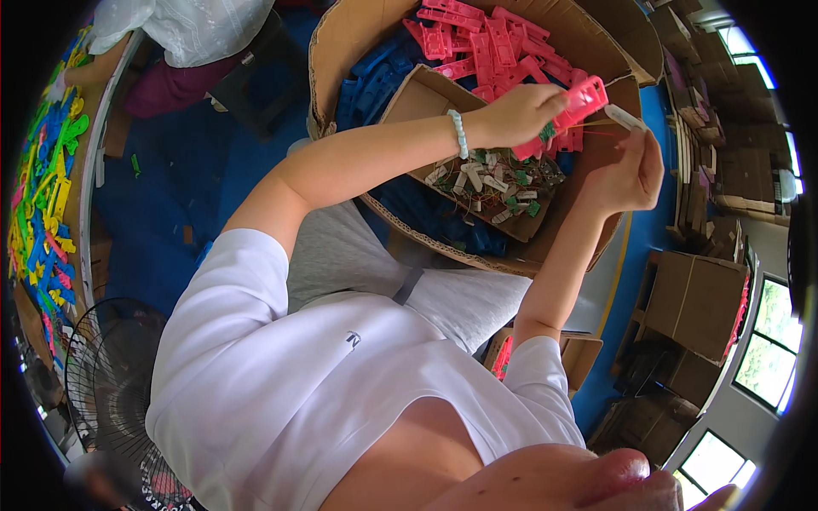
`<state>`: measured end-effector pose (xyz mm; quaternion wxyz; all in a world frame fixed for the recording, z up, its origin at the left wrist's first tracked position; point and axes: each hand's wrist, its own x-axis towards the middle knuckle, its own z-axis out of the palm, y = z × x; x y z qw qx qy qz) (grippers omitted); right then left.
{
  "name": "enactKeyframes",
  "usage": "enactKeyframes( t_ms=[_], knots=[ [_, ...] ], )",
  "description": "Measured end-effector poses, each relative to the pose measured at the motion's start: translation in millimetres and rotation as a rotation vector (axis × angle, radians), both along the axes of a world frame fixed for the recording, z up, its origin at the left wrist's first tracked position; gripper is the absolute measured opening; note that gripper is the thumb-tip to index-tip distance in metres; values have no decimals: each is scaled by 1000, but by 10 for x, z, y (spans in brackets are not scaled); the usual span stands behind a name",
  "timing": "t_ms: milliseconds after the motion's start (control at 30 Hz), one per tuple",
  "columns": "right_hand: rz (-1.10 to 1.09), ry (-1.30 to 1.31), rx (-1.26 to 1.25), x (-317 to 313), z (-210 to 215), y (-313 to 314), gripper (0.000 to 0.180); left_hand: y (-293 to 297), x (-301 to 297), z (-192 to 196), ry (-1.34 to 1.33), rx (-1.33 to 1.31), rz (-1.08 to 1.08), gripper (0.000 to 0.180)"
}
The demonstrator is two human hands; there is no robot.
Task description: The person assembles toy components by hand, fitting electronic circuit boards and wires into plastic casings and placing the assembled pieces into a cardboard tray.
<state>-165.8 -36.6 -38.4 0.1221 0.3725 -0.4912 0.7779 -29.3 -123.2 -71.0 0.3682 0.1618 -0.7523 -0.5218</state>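
My left hand, with a pale beaded bracelet at the wrist, grips a pink plastic housing over the large cardboard box. A small green circuit board shows just below those fingers. My right hand pinches a small white block to the right of the housing. Thin wires stretch between the block and the left hand's parts. Below, a cardboard tray carries several white blocks with wires and green boards. Pink housings lie heaped behind it, and blue plastic pieces lie beside it.
The large cardboard box stands at my lap. At far left, a table bears many coloured plastic parts, near another person's arm. A fan stands at lower left. Stacked cartons and windows line the right side.
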Motion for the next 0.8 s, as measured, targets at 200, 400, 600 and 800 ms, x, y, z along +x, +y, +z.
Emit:
enactKeyframes(
  t_ms=[200, 400, 600, 800],
  knots=[
    [338, -245, -34, -56, -6, -69, 12, -114, 78, 90, 71, 3, -14, 37],
    [492, -219, 54, -45, -63, -69, 15, -143, 70, 2, 61, -97, 56, 33],
    [267, -34, 250, -185, -183, -98, 22, -178, 6, -77, 38, -37, 23, 34],
    [745, -436, -40, -90, -146, -77, 13, -266, -54, -208, 166, 256, -105, 38]
  ],
)
